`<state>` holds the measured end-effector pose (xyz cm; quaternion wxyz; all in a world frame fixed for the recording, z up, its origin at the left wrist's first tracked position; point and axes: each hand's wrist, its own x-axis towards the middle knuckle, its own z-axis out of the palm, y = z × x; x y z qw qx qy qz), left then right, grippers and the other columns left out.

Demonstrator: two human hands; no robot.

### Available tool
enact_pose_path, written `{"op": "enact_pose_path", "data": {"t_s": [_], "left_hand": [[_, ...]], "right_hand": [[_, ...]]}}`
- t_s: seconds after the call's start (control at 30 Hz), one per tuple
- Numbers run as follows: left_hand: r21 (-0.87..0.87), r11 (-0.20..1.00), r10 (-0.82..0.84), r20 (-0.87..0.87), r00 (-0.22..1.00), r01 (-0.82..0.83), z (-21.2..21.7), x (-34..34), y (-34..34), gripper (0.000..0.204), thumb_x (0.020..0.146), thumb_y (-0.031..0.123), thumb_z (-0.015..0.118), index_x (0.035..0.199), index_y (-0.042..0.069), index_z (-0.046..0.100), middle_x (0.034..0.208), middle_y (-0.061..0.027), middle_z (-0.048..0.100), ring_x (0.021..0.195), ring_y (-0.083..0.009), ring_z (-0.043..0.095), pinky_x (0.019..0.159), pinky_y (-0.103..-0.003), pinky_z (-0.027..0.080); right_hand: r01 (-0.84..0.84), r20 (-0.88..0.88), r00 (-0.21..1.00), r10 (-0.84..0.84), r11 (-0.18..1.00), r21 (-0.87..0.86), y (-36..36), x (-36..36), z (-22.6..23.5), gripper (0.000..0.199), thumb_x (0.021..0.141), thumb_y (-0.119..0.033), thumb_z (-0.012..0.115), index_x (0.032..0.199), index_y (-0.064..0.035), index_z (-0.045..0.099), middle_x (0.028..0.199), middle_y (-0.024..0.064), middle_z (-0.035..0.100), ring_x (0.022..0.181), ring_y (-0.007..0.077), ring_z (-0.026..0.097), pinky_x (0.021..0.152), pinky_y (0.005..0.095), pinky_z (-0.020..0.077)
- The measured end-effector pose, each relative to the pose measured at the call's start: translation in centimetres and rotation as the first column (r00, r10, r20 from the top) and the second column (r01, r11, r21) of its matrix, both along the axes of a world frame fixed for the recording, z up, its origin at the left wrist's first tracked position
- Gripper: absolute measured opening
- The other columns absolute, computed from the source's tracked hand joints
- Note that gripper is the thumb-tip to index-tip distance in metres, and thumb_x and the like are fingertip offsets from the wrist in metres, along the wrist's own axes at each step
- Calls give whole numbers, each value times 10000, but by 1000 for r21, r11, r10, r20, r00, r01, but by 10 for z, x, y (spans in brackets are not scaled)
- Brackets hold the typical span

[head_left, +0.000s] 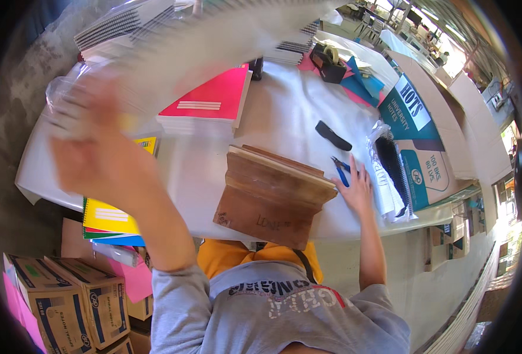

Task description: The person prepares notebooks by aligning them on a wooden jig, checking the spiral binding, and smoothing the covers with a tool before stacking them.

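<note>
My left hand [92,147] is raised at the left, smeared by motion. It grips the edge of a pale spiral notebook [184,50], blurred as it sweeps across the far side of the table. My right hand [357,187] lies with fingers spread on the white tabletop, beside blue-handled nippers [342,171]; whether it touches them I cannot tell. Between my arms a brown wooden stand [272,194] of angled boards sits at the near edge. Beyond it stands a stack of pink-covered notebooks [213,97]. Yellow-covered notebooks [108,216] lie below my left forearm.
A black curved strip [333,135] lies beyond the nippers. Plastic-wrapped black coils [389,171] and a large printed carton [429,141] flank the right edge. Far back are a tape dispenser [328,63] and stacked spiral notebooks [110,32]. Cardboard boxes [60,307] stand at lower left.
</note>
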<state>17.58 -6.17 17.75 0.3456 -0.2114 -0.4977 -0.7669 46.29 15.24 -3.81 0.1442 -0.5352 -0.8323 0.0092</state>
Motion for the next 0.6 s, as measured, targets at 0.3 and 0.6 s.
{"op": "enact_pose_path", "data": {"t_s": [0.3, 0.6], "left_hand": [[-729, 684, -465, -399, 791, 35, -141, 99, 12, 333, 659, 45, 625, 976, 133, 680, 812, 54, 669, 571, -107, 498, 512, -251, 328], [-778, 622, -491, -300, 818, 88, -151, 105, 12, 512, 592, 0, 588, 1064, 184, 664, 903, 69, 660, 607, -117, 474, 571, -270, 321]], "right_hand": [[-23, -421, 906, 40, 999, 45, -43, 8, 1, 455, 902, -150, 471, 1346, -93, 387, 998, 155, 517, 948, 318, 491, 873, 390, 390], [-506, -472, 730, 494, 855, 113, -160, -10, 91, 451, 775, -231, 673, 1215, -204, 576, 1055, 106, 470, 952, 254, 480, 850, 382, 370]]}}
